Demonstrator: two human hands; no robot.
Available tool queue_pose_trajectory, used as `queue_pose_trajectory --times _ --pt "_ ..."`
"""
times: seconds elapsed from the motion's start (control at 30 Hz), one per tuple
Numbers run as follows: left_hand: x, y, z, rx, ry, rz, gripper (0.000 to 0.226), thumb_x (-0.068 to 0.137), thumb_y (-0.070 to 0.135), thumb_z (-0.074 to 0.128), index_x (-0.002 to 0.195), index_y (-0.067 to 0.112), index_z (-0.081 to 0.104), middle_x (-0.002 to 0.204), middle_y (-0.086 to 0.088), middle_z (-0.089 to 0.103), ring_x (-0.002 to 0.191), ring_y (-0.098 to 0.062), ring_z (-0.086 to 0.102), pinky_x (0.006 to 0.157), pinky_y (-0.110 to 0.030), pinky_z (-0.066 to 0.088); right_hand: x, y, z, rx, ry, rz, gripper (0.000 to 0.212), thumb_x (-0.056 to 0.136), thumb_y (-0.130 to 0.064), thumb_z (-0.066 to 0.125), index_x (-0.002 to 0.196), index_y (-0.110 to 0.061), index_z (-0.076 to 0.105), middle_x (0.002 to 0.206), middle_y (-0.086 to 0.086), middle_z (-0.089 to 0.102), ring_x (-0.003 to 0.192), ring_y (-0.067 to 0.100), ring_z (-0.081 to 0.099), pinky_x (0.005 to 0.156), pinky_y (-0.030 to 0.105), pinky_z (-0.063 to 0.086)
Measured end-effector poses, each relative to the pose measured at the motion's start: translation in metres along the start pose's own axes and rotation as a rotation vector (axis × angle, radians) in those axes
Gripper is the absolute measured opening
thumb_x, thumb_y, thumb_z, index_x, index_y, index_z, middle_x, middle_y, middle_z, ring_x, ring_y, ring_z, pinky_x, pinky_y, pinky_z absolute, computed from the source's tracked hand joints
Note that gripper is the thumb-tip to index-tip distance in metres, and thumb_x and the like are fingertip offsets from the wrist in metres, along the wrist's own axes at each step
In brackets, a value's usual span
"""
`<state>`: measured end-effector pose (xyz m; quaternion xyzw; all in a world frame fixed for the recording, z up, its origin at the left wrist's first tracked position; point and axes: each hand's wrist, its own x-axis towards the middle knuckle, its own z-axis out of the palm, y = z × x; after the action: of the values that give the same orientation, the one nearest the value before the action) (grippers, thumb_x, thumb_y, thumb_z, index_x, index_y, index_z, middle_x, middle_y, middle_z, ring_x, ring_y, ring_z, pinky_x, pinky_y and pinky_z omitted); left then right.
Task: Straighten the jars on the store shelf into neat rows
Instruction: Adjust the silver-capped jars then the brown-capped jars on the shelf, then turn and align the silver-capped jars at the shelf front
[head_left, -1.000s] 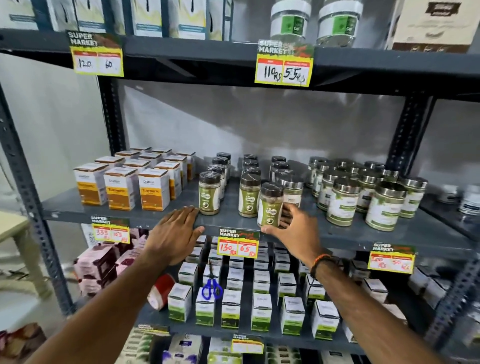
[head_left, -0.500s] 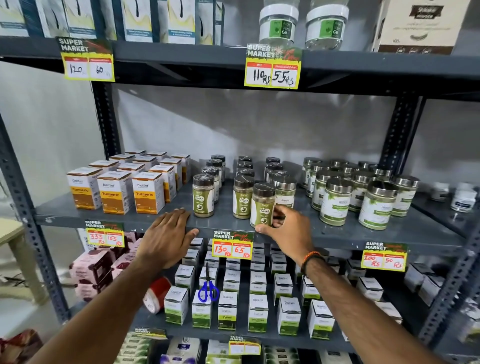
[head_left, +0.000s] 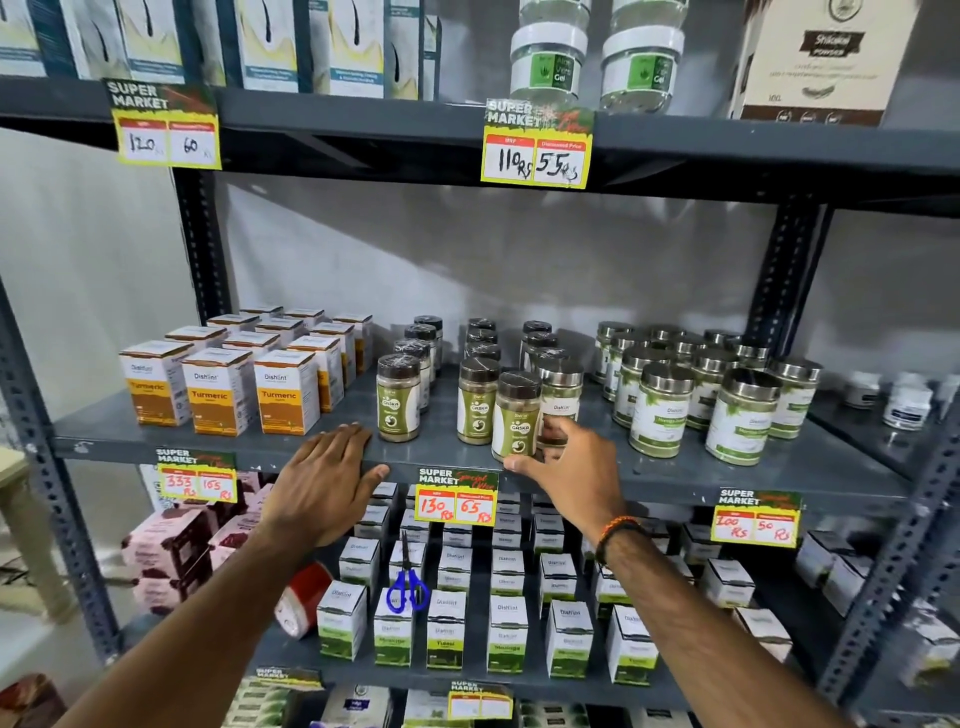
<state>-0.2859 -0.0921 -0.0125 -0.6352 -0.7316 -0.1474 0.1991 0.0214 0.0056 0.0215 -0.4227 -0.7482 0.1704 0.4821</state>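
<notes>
Dark-lidded green-labelled jars stand in three rows on the grey middle shelf (head_left: 218, 441). One front jar (head_left: 517, 415) sits forward of its row, near the shelf edge; my right hand (head_left: 566, 467) wraps its base, thumb in front and fingers behind. Front jars of the other rows stand at left (head_left: 399, 397) and middle (head_left: 477, 401). A silver-lidded jar (head_left: 561, 395) stands just behind the held one. My left hand (head_left: 327, 478) rests flat on the shelf edge, fingers spread, left of the jars.
Orange turmeric boxes (head_left: 223, 389) fill the shelf's left. Bigger silver-lidded jars (head_left: 737, 410) crowd the right. Price tags (head_left: 456, 498) hang on the edge. Small white boxes and blue scissors (head_left: 408, 590) sit on the shelf below.
The view has shifted slightly. My right hand stays on the forward jar, which has slid a little toward the shelf edge. My left hand stays on the edge.
</notes>
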Motion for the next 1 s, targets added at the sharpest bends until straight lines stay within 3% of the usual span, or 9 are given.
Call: queue_pose_trajectory --times 0.17,0.33,0.43,0.53,0.6,0.67,0.8,0.9,1.0 --pt "0.001 -0.002 0.002 0.003 -0.001 0.0 0.082 0.1 0.066 0.01 0.154 0.011 0.038 0.158 -0.012 0.045 0.146 -0.026 0.039 0.123 -0.043 0.025 0.012 0.018 -0.036 0.042 0.266 -0.129 0.057 0.079 -0.048 0.078 0.126 -0.019 0.063 0.117 -0.002 0.068 0.097 0.011 0.07 0.069 0.01 0.053" --pt "0.001 -0.001 0.002 0.006 -0.004 0.001 0.082 0.1 0.066 0.01 0.154 0.011 0.039 0.158 -0.013 0.045 0.146 -0.026 0.039 0.123 -0.043 0.025 0.044 0.031 -0.047 -0.033 0.018 -0.084 0.101 0.076 -0.043 0.087 0.157 -0.037 0.026 0.158 -0.002 0.038 0.133 0.019 0.046 0.106 0.038 0.043" --pt "0.001 -0.001 0.002 0.003 -0.003 0.002 0.083 0.1 0.066 0.009 0.154 0.011 0.039 0.158 -0.012 0.045 0.146 -0.026 0.039 0.123 -0.043 0.026 0.051 0.033 -0.039 -0.067 -0.095 -0.082 0.108 0.074 -0.047 0.087 0.158 -0.041 0.018 0.16 -0.001 0.039 0.138 0.021 0.044 0.112 0.047 0.039" --pt "0.001 -0.002 0.003 0.004 -0.008 -0.001 0.083 0.1 0.067 0.009 0.155 0.012 0.037 0.159 -0.011 0.044 0.147 -0.025 0.038 0.123 -0.042 0.025 0.052 0.035 -0.032 -0.054 -0.088 -0.088 0.101 0.075 -0.037 0.089 0.155 -0.038 0.027 0.132 -0.006 0.063 0.1 0.005 0.067 0.097 0.039 0.054" --pt "0.002 -0.002 0.002 0.0 -0.019 -0.004 0.083 0.1 0.067 0.009 0.156 0.012 0.035 0.161 -0.011 0.041 0.148 -0.024 0.036 0.124 -0.042 0.023 0.053 0.037 -0.03 -0.049 -0.067 -0.094 0.099 0.075 -0.032 0.09 0.154 -0.036 0.029 0.118 -0.015 0.065 0.085 -0.006 0.064 0.086 0.032 0.057" --pt "0.002 -0.002 -0.001 -0.006 -0.036 -0.002 0.084 0.099 0.068 0.008 0.157 0.013 0.032 0.163 -0.011 0.038 0.15 -0.024 0.034 0.125 -0.042 0.021 0.053 0.037 -0.03 -0.048 -0.053 -0.099 0.099 0.074 -0.029 0.09 0.153 -0.033 0.03 0.108 -0.022 0.064 0.082 -0.01 0.061 0.081 0.028 0.058" --pt "-0.005 0.0 -0.016 -0.066 -0.052 -0.005 0.084 0.098 0.069 0.011 0.156 0.012 0.031 0.162 -0.012 0.039 0.148 -0.025 0.036 0.122 -0.043 0.027 0.048 0.032 -0.04 -0.021 -0.008 -0.114 0.098 0.075 -0.026 0.091 0.151 -0.034 0.031 0.135 -0.002 0.062 0.091 -0.008 0.06 0.075 0.011 0.046" --pt "-0.017 0.004 -0.032 -0.11 -0.002 -0.019 0.078 0.1 0.068 0.019 0.153 0.012 0.034 0.159 -0.012 0.042 0.144 -0.028 0.041 0.115 -0.047 0.037 0.043 0.024 -0.06 0.016 0.03 -0.13 0.095 0.075 -0.027 0.09 0.149 -0.04 0.032 0.133 -0.008 0.059 0.088 -0.008 0.063 0.077 0.015 0.052" --pt "-0.028 0.017 -0.049 -0.121 0.046 -0.015 0.078 0.1 0.067 0.02 0.153 0.011 0.033 0.158 -0.012 0.043 0.144 -0.028 0.041 0.115 -0.048 0.039 0.037 0.017 -0.083 0.013 0.055 -0.154 0.092 0.074 -0.028 0.09 0.146 -0.041 0.035 0.124 -0.014 0.055 0.086 -0.021 0.057 0.069 -0.001 0.042"
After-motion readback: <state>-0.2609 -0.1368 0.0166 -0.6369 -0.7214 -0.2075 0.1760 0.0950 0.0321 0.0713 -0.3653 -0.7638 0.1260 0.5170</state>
